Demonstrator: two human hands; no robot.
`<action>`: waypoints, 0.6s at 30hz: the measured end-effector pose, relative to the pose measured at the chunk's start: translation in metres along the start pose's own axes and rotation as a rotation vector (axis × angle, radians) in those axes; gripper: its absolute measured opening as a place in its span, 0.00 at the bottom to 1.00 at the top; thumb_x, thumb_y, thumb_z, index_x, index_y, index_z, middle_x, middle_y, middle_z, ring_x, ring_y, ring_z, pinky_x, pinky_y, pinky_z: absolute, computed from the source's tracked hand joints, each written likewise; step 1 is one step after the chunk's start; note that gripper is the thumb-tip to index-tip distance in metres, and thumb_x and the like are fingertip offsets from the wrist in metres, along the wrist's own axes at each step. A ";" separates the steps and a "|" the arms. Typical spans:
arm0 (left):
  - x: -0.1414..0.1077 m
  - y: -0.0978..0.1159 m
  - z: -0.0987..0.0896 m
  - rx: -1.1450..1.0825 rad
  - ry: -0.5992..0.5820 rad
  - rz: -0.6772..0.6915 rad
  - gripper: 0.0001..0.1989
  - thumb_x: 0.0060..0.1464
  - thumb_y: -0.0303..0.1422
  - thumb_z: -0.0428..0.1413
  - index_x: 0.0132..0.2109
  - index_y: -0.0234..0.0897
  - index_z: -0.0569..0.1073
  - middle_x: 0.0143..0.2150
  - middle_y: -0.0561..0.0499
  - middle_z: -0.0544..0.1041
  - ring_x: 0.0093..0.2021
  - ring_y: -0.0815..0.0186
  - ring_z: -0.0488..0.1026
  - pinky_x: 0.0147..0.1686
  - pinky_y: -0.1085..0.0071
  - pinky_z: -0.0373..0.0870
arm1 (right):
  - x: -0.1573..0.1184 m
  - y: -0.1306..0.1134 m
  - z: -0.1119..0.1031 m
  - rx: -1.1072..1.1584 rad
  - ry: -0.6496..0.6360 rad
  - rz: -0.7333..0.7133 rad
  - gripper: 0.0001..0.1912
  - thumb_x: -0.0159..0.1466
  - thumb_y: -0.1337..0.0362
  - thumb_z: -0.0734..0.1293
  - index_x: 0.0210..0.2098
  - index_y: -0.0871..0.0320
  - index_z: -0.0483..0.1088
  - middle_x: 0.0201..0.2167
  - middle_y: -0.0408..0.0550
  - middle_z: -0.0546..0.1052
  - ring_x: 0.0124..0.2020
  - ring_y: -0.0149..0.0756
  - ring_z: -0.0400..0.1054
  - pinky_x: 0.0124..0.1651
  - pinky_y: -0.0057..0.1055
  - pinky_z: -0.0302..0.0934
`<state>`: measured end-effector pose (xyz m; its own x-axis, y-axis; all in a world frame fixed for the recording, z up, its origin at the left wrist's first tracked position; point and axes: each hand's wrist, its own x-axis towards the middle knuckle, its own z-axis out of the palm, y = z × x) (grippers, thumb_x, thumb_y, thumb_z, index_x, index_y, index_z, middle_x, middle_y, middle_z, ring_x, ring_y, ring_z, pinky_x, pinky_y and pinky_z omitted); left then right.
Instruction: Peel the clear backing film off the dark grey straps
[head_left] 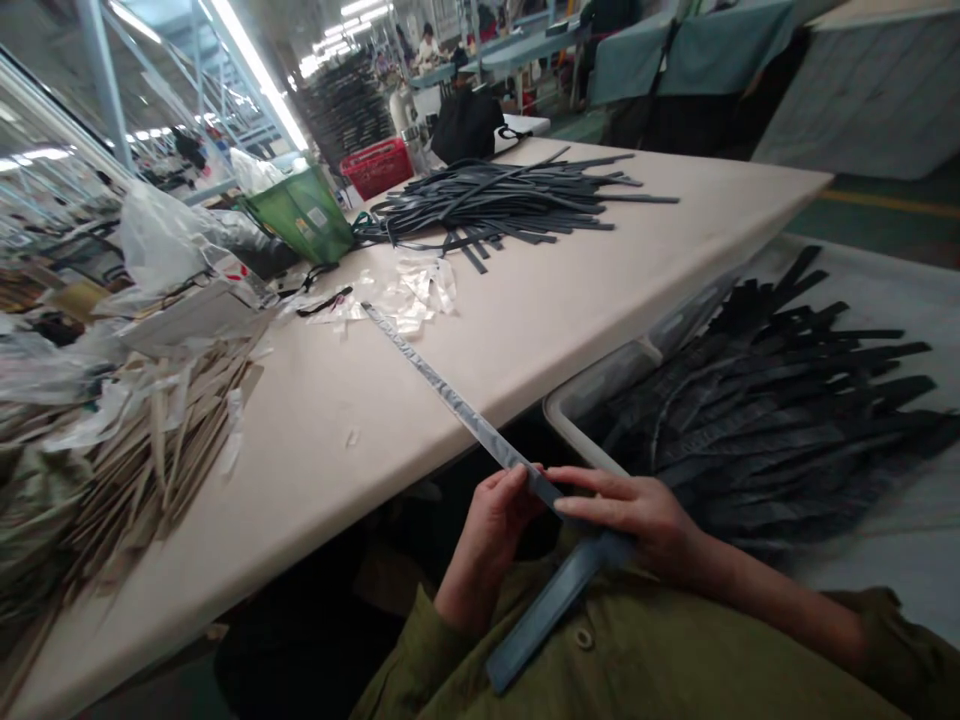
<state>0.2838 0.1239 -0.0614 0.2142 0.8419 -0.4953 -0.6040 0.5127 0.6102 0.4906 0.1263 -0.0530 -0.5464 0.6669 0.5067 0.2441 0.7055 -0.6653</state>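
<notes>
Our left hand (486, 530) and right hand (652, 520) pinch the grey strip (469, 415), which passes over the edge of the table (322, 440); we should keep it flat between our 2 hands. The bin (581, 437) stands near our right hand, so we have easier movement above the table, toward the scraps (412, 295).

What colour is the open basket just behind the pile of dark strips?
Red, clearest in the head view.

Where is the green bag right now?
In the head view, the green bag stands on the table's far left side, between the dark strip pile and the clear plastic bags.
</notes>
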 end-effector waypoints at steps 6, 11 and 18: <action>0.007 -0.012 -0.002 -0.010 -0.099 0.033 0.17 0.45 0.41 0.68 0.35 0.29 0.80 0.31 0.46 0.79 0.31 0.65 0.75 0.38 0.69 0.70 | 0.025 0.006 0.011 -0.065 0.055 -0.098 0.14 0.66 0.64 0.67 0.51 0.52 0.76 0.53 0.54 0.78 0.47 0.43 0.77 0.44 0.31 0.73; 0.022 0.012 0.000 -0.031 -0.029 0.086 0.21 0.50 0.42 0.64 0.46 0.32 0.77 0.43 0.42 0.82 0.39 0.60 0.79 0.39 0.67 0.73 | 0.033 0.006 0.000 0.142 0.074 0.119 0.11 0.68 0.58 0.66 0.42 0.53 0.79 0.36 0.49 0.83 0.36 0.41 0.79 0.38 0.29 0.73; 0.059 0.135 0.026 -0.033 0.126 0.390 0.11 0.63 0.37 0.54 0.45 0.32 0.71 0.43 0.41 0.82 0.39 0.63 0.80 0.41 0.68 0.74 | -0.023 -0.005 -0.010 0.346 -0.070 0.590 0.18 0.62 0.46 0.68 0.29 0.54 0.80 0.24 0.50 0.80 0.26 0.42 0.76 0.31 0.31 0.70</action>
<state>0.2348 0.2472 0.0072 -0.1299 0.9438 -0.3038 -0.6465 0.1517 0.7477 0.5098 0.1098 -0.0553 -0.4542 0.8906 -0.0229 0.2527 0.1041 -0.9619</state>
